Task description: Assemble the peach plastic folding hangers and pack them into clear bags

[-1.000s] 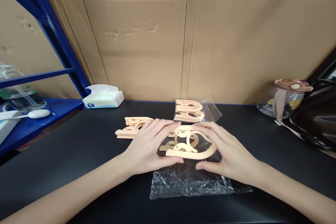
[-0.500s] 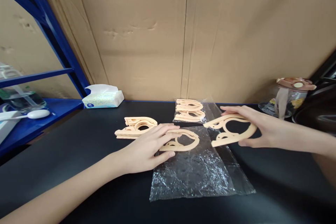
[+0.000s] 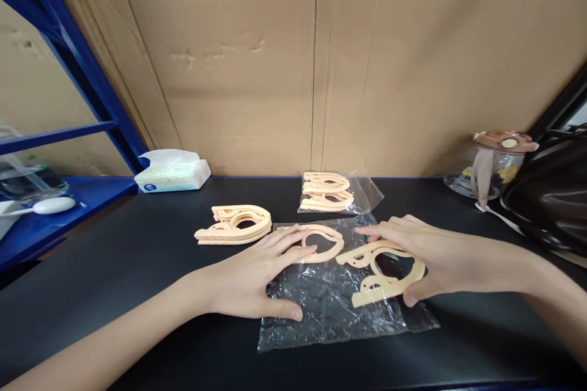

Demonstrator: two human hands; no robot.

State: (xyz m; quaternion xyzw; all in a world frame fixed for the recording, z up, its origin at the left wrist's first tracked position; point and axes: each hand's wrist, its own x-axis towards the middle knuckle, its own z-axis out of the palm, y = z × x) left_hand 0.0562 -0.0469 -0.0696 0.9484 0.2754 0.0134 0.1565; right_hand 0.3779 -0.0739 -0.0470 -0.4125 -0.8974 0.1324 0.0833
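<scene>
My left hand (image 3: 257,272) lies flat with its fingers spread over a beige folded travel hanger (image 3: 337,244), partly hidden under the fingertips. That hanger rests on a clear plastic bag (image 3: 316,311). Between the thumb and fingers of my right hand (image 3: 413,256) is a second beige folded hanger (image 3: 380,290), tilted over the bag's right side, close to the first. To the left of my left hand, a small stack of folded hangers (image 3: 247,235) sits on the black table. Farther back, more beige hangers (image 3: 326,186) lie in another clear bag.
A tissue pack (image 3: 172,177) stands at the back left beside a blue metal frame (image 3: 110,128). At the back right is a clear bottle with a brown lid (image 3: 504,142) and a strap. Cardboard (image 3: 229,73) walls off the table's far edge.
My right hand has brought its hanger left and nearer, down over the bag beside the other hanger. My left thumb has moved away from the hanger and spread outward.
</scene>
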